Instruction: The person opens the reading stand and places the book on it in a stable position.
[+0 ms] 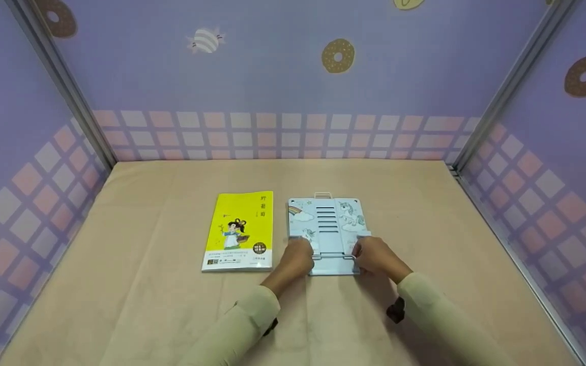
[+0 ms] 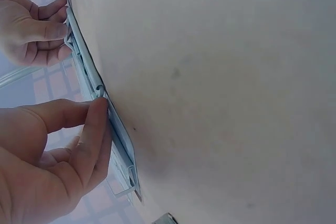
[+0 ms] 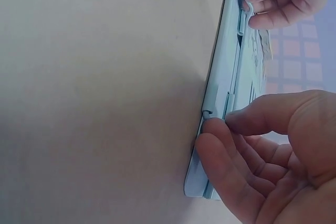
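Observation:
A light blue book stand point(image 1: 329, 241) with unicorn and rainbow drawings lies folded nearly flat on the table, slots down its middle and a wire loop at its far edge. At its near left corner my left hand point(image 1: 299, 255) pinches the edge between thumb and fingers. My right hand point(image 1: 377, 255) pinches the opposite near corner, by the wire page holders. Seen edge-on in the left wrist view, the book stand point(image 2: 86, 72) is thin and low over the cloth. The right wrist view shows my right thumb and fingertips point(image 3: 212, 148) at the rolled hinge end.
Left of the stand lies a yellow book point(image 1: 244, 223) with a cartoon figure on its cover. A beige cloth point(image 1: 135, 284) covers the table. Purple patterned walls point(image 1: 272, 76) enclose the back and both sides, with metal posts point(image 1: 517, 76) at the corners.

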A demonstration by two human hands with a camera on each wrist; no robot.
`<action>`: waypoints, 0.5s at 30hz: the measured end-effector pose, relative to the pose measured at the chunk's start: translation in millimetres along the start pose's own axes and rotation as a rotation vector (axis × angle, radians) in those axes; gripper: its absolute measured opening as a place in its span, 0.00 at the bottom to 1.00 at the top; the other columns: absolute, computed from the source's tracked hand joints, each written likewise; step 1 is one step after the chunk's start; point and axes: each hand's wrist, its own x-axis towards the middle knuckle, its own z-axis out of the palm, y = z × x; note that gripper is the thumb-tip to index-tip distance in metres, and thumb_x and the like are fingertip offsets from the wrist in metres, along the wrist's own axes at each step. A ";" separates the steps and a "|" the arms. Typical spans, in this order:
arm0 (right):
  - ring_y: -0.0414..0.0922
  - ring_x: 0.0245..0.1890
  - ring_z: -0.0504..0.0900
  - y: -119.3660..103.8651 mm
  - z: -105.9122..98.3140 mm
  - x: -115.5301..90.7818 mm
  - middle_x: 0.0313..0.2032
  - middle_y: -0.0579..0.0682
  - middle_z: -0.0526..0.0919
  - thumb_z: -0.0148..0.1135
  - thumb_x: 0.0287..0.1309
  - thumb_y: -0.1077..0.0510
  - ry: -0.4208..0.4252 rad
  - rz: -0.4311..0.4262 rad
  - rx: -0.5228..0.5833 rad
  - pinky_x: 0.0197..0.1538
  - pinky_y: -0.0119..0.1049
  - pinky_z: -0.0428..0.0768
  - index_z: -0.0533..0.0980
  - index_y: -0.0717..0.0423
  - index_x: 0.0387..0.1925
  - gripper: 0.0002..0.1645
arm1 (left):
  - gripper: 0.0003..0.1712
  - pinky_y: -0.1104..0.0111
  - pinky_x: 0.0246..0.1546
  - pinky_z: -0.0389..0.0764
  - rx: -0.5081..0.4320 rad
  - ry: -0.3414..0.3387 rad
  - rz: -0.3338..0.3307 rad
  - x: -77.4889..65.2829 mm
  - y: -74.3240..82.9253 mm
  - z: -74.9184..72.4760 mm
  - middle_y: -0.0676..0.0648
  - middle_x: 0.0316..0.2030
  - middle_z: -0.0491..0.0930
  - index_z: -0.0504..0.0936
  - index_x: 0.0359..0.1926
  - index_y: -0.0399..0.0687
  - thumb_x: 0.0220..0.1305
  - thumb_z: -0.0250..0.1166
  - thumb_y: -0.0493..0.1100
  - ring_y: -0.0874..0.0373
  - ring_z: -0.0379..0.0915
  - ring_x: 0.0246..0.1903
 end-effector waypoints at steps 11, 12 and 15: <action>0.42 0.23 0.77 5.4 -1.7 -0.9 0.28 0.51 0.79 0.62 0.48 0.66 0.036 -0.064 0.006 0.23 0.31 0.72 0.78 0.58 0.32 0.06 | 0.14 0.69 0.19 0.57 -0.019 -0.011 0.023 0.3 -1.1 0.6 0.52 0.19 0.58 0.69 0.17 0.43 0.51 0.60 0.27 0.58 0.56 0.21; 0.42 0.23 0.77 6.1 -1.9 -1.4 0.28 0.51 0.79 0.62 0.47 0.66 0.043 -0.077 0.005 0.23 0.31 0.72 0.78 0.58 0.31 0.06 | 0.13 0.69 0.19 0.57 -0.022 -0.019 0.020 0.6 -0.9 0.2 0.52 0.19 0.58 0.69 0.17 0.43 0.51 0.60 0.27 0.58 0.56 0.21; 0.42 0.23 0.76 7.8 -2.0 -2.3 0.28 0.50 0.79 0.63 0.47 0.65 0.048 -0.096 0.020 0.23 0.31 0.73 0.77 0.57 0.31 0.07 | 0.12 0.69 0.18 0.58 -0.048 -0.047 -0.001 0.4 -0.5 -1.2 0.51 0.19 0.58 0.71 0.18 0.43 0.52 0.61 0.28 0.57 0.57 0.20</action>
